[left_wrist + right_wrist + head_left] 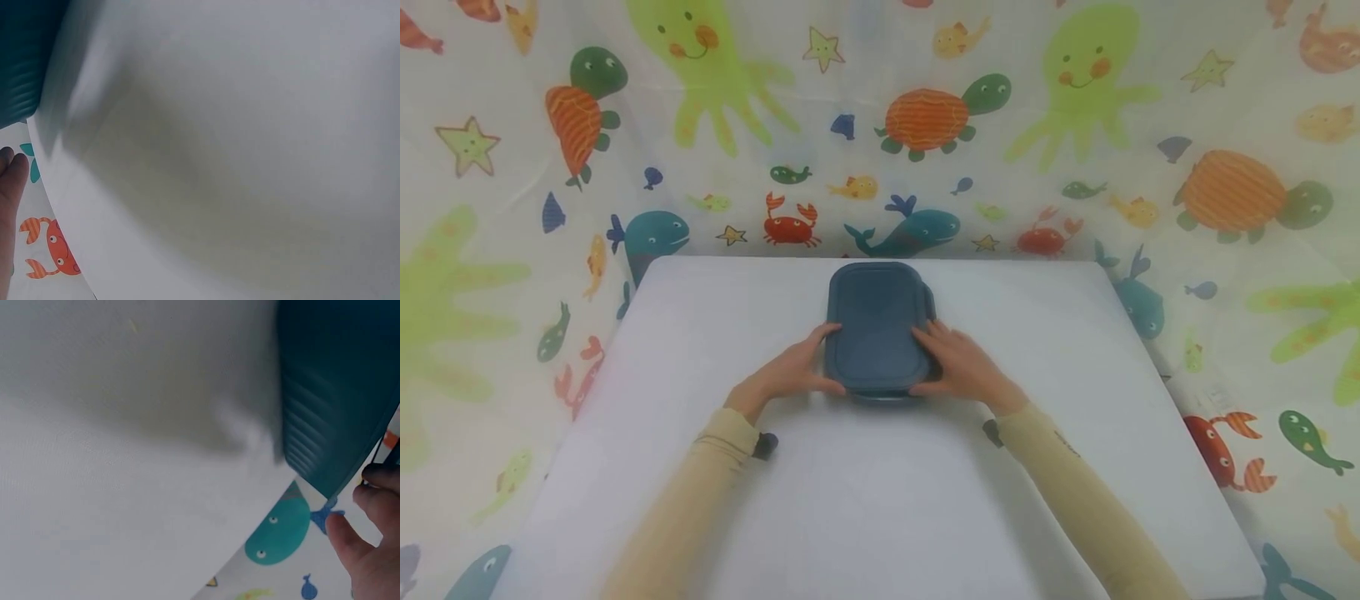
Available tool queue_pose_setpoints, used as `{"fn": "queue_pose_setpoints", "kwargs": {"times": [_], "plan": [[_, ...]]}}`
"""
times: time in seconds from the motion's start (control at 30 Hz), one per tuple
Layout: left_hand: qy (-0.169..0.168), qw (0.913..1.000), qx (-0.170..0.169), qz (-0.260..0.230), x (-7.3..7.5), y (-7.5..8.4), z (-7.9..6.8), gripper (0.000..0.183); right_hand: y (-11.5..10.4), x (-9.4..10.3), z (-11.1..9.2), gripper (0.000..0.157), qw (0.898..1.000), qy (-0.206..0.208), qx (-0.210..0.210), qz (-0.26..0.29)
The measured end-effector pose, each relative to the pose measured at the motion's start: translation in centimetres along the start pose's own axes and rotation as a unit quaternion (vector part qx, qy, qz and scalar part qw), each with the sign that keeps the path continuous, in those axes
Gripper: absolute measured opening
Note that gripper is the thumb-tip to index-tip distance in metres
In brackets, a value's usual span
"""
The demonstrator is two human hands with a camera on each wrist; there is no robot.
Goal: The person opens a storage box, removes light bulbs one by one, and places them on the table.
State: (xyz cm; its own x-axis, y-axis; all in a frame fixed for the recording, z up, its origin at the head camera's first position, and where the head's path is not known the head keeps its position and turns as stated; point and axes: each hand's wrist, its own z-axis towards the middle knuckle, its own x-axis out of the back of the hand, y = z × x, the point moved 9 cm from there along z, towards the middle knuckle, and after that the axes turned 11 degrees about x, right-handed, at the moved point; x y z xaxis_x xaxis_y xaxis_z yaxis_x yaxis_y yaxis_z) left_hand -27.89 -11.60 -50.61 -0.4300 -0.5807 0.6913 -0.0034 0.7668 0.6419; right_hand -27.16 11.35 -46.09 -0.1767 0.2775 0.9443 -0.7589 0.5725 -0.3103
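A dark blue rectangular box with a rounded, rimmed lid (880, 325) sits near the far edge of the white table. My left hand (790, 367) holds its left side, thumb at the near corner and fingers along the edge. On the opposite side, my right hand (962, 362) grips the right edge, fingertips by a dark projecting piece there. Ribbed teal-blue box walls (19, 69) show in the left wrist view, and the right wrist view has the same ribbed side (325, 406). What the box contains is hidden.
The white table (880, 500) carries the box and both forearms' shadows. A curtain (850, 100) printed with sea animals hangs behind and along both sides of the table. Dark wrist devices (765, 446) sit under the sleeves.
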Motion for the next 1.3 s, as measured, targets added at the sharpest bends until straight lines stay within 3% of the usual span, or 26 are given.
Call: {"fn": "queue_pose_setpoints", "kwargs": {"times": [0.4, 0.7, 0.97, 1.3], "plan": [[-0.003, 0.9999, 0.008, -0.011, 0.3, -0.7, 0.1, 0.121, -0.1, -0.2, 0.0, 0.099, 1.000, 0.010, 0.014, -0.010], [-0.002, 1.0000, -0.006, -0.005, -0.2, -1.2, -1.2, 0.120, -1.6, -0.7, -0.3, 0.098, 0.999, 0.019, 0.038, -0.032], [0.008, 0.9998, -0.018, -0.002, 0.9, -0.8, -2.5, 0.112, -2.9, -0.1, 0.3, 0.095, 0.996, 0.037, 0.058, -0.055], [0.015, 0.9995, -0.024, 0.011, 2.5, -1.1, -3.3, 0.111, -4.2, 0.7, 1.3, 0.091, 0.994, 0.023, 0.077, -0.071]]}}
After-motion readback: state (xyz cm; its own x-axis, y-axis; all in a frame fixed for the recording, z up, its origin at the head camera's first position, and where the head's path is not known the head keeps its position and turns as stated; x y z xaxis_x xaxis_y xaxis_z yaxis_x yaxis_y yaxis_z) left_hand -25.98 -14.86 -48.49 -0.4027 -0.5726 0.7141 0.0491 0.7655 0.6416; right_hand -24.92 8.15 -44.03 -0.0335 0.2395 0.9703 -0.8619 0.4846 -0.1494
